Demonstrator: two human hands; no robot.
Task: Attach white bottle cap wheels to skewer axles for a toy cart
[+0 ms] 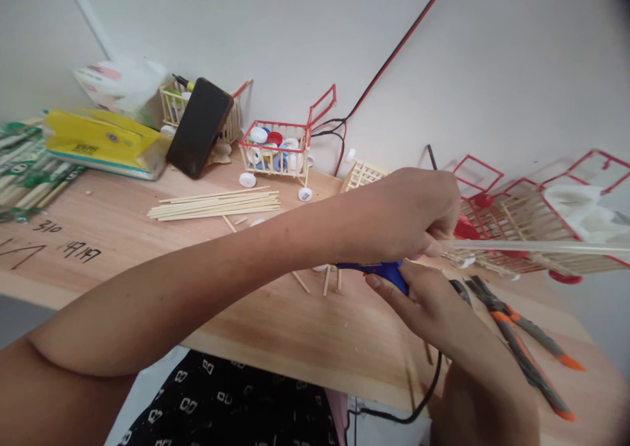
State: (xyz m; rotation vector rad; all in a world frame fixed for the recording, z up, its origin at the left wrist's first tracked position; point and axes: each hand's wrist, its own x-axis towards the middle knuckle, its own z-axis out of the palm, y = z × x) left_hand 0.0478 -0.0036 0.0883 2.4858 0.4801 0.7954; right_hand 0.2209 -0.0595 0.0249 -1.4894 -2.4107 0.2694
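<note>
My left arm reaches across to the right, and my left hand (413,206) is closed on a long translucent glue stick (531,246) that sticks out to the right. Just below it, my right hand (428,298) grips a blue glue gun (391,274), whose black cord (427,400) hangs beneath the table edge. My left forearm and hand cover much of the gun, so I cannot tell whether the stick sits inside it. Behind my left hand stands a partly hidden small cart made of sticks (361,174). Short cut sticks (326,281) lie below my forearm.
A bundle of thin wooden sticks (216,204) lies on the table (275,321). Behind it stand a red-rimmed stick cart (275,151) full of bottle caps and a leaning phone (199,128). More carts (522,220) and orange-handled pliers (522,347) are at right; a yellow packet (103,141) is left.
</note>
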